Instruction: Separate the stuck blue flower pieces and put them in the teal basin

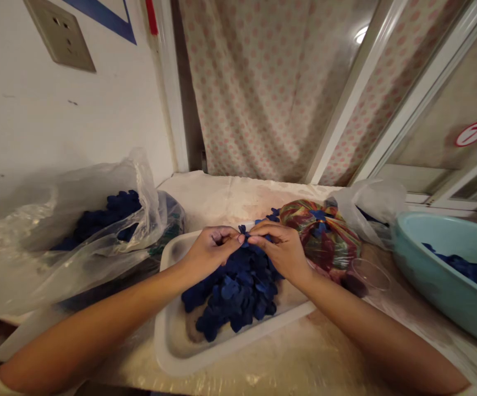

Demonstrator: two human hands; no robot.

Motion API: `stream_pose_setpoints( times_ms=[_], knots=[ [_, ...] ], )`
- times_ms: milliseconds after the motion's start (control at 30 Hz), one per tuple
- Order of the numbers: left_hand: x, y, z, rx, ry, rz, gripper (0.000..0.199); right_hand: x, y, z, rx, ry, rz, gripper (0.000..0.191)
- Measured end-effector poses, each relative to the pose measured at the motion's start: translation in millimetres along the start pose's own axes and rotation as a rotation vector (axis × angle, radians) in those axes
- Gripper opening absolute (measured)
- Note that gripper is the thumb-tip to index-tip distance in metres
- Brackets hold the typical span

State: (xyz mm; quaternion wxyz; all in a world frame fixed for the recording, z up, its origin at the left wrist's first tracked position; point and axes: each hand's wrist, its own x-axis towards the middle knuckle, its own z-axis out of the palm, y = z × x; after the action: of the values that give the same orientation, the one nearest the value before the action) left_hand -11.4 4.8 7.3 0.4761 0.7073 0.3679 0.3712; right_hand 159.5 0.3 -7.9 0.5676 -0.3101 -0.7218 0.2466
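Note:
My left hand and my right hand meet above a white tray, fingertips almost touching. Between them a small dark blue fabric petal piece is pinched, its upper end poking out over the fingers. Both hands are closed on it with thumb and forefinger. Below, a heap of dark blue flower-shaped petals fills the middle of the tray. Exactly how the piece is folded is too small to make out.
At left sits an open clear plastic bag with more blue petals. Behind my right hand are a red-and-green striped bag and a clear round lid or cup. A turquoise basin holding blue pieces stands at right. A curtained window rises behind.

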Motion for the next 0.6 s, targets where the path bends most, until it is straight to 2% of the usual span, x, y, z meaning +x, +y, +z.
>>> stream_pose_setpoints(
  times_ms=[167, 300, 433, 600],
  knots=[
    [1.9, -1.7, 1.3, -0.036, 0.050, -0.008, 0.028, 1.1, 5.2, -0.6, 0.063, -0.085, 0.124, 0.012],
    [1.8, -0.1, 2.1, -0.049, 0.029, -0.002, 0.028, 0.5, 9.2, 1.4, 0.138, -0.035, 0.190, 0.009],
    [1.1, 2.2, 2.0, -0.046, 0.016, -0.009, 0.028, 0.3, 10.2, 2.9, 0.196, 0.036, 0.277, 0.015],
    [0.6, 1.7, 1.1, -0.041, -0.020, 0.016, 0.025, 1.1, 6.4, 1.6, 0.198, 0.008, 0.267, 0.016]
  ],
)
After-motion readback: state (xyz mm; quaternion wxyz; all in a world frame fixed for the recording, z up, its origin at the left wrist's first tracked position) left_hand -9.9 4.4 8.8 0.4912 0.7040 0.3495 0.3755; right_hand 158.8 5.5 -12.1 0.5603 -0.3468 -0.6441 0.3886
